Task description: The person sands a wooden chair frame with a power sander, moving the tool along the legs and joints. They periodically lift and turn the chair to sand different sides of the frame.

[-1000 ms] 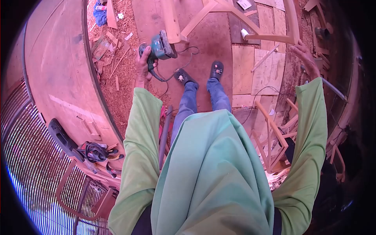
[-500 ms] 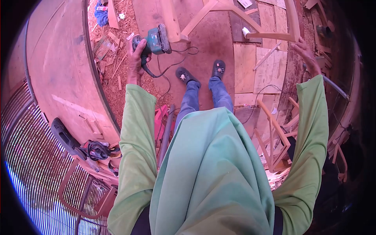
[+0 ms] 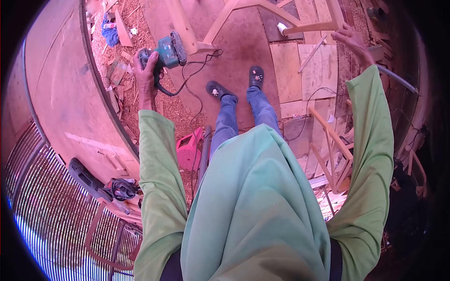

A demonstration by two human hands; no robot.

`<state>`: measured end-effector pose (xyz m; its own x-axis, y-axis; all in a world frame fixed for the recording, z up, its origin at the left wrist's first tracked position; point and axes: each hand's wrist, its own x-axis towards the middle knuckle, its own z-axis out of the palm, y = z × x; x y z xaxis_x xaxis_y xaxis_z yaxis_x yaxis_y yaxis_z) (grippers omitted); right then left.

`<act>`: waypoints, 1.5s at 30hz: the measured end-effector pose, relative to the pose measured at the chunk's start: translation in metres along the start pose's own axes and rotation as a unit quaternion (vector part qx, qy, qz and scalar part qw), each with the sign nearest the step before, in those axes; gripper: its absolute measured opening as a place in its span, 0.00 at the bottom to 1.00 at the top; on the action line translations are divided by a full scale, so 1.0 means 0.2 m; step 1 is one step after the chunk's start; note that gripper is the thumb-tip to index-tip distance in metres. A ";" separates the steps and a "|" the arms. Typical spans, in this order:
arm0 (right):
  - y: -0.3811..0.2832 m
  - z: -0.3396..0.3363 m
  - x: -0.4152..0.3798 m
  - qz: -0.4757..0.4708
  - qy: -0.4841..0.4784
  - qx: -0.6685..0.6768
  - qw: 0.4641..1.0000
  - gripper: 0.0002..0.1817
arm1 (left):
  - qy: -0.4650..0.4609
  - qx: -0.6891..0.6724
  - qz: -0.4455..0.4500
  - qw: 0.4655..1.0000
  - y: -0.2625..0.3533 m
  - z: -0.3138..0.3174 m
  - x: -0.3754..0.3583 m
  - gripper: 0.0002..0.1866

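Note:
My left hand (image 3: 147, 75) is wrapped round the body of a green power sander (image 3: 169, 51), whose dark sanding pad faces right. The sander is close beside the near left corner of a pale wooden chair frame (image 3: 220, 23), with the frame's upper part running out of view. At the frame's right corner, my right hand (image 3: 355, 45) has its fingers stretched out, fingertips right at the wood. A black cord (image 3: 191, 75) loops down from the sander toward the floor.
A wooden workbench (image 3: 56, 93) stands at left with a dark tool case (image 3: 84, 175) on it. Sawdust and offcuts litter the floor beside it. A red plastic item (image 3: 189, 149) lies near my legs. Another wooden frame (image 3: 332, 140) stands at right, near a grey pipe (image 3: 398, 78).
My view has shifted, so the sander, chair frame and bench appear further left. The left hand keeps the sander; the right hand's fingers still reach to the frame's corner.

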<state>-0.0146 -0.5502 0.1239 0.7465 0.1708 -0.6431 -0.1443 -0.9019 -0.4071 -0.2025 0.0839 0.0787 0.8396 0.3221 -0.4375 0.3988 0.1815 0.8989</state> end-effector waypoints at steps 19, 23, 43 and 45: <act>-0.03 0.01 0.03 -0.028 0.017 0.016 0.999 0.28 | 0.176 0.484 0.164 0.842 0.30 0.44 -0.18 0.40; -0.04 0.02 0.03 -0.032 0.016 0.019 0.999 0.28 | 0.183 0.474 0.168 0.845 0.28 0.41 -0.16 0.40; 0.01 0.01 0.05 -0.019 -0.017 -0.004 1.000 0.30 | 0.177 0.512 0.165 0.825 0.30 0.48 -0.19 0.39; 0.01 0.04 0.03 -0.008 0.052 -0.062 0.997 0.28 | 0.179 0.523 0.176 0.814 0.30 0.51 -0.20 0.38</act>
<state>-0.0152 -0.5475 0.1138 0.8126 0.1485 -0.5636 -0.0561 -0.9426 -0.3292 -0.1751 -0.0137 0.1522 0.8831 0.4674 0.0419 0.4096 -0.8113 0.4171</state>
